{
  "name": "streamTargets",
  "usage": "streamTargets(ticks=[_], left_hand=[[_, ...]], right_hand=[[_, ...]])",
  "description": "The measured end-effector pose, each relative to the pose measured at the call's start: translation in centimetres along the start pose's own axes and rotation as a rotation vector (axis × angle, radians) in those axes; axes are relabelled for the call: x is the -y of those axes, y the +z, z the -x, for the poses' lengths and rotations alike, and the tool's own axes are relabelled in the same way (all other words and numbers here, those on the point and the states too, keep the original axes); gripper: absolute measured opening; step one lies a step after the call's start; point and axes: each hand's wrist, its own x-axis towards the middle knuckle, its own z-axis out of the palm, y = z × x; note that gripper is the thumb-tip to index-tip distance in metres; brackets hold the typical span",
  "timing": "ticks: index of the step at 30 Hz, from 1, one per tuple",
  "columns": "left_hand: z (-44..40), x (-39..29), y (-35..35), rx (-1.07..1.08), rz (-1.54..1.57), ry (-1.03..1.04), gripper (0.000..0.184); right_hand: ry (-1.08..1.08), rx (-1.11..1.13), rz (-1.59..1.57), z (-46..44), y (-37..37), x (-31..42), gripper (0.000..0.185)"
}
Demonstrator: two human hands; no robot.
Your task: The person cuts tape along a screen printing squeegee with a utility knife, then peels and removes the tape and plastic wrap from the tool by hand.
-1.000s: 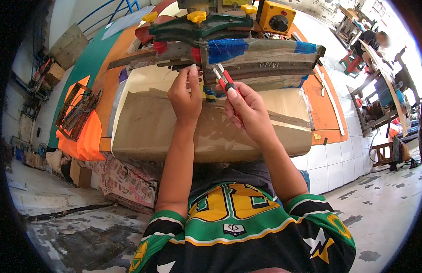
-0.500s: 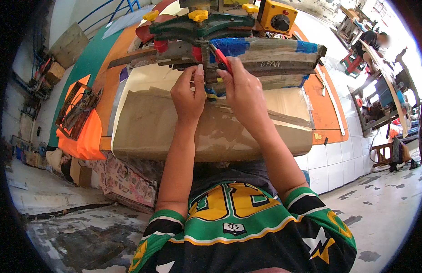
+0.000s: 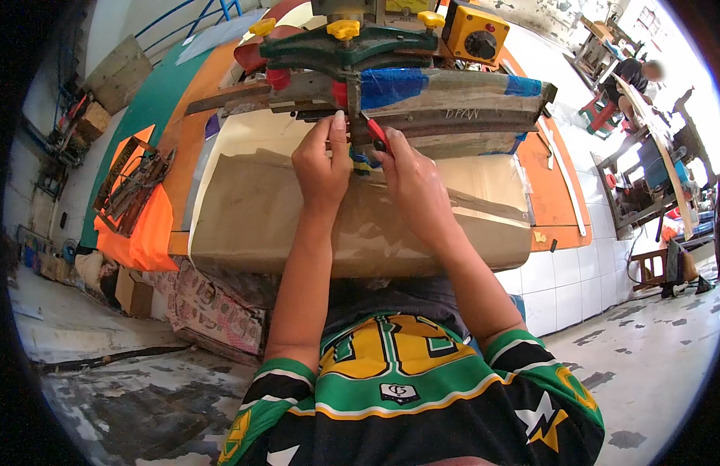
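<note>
My right hand point(image 3: 414, 179) is wrapped round a red utility knife point(image 3: 375, 130), its tip pointing up and away toward the upright edge of a metal fixture. That fixture point(image 3: 484, 114) bears blue tape and chalk-like lettering. My left hand point(image 3: 323, 165) is closed just left of the knife, thumb and fingers pressed together against the fixture's near edge. Whatever lies between its fingers cannot be made out. Below both wrists spreads a brown sheet point(image 3: 274, 225) over a pale one. Above the hands stands a green clamp frame point(image 3: 348, 46) with yellow knobs.
A yellow control box point(image 3: 475, 33) with a black dial stands behind the fixture. On the left, a rusty metal tray point(image 3: 135, 186) rests on orange cloth point(image 3: 146, 241). A white ruler point(image 3: 563, 175) lies on the right side. Another person point(image 3: 632, 74) sits far right.
My right hand and the utility knife have moved down, toward me, along the fixture's edge. My left hand stays nearly in place.
</note>
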Motion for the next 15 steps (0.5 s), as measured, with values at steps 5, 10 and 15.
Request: streamTargets(ticks=[5,10,15], left_hand=[[0.1,-0.3,-0.1,0.029,0.031,-0.091,0.026],[0.0,-0.9,-0.1,0.038,0.000,-0.064,0.020],[0.0,-0.9,0.0,0.067,-0.078,0.018,0.019]], right_hand=[[0.040,0.060,-0.007,0.1,-1.3,0.5,0.030],[0.032,0.009,-0.124,-0.3,-2.7,1.3,0.027],[0.049,-0.109,-0.176,-1.2,-3.5,1.6,0.027]])
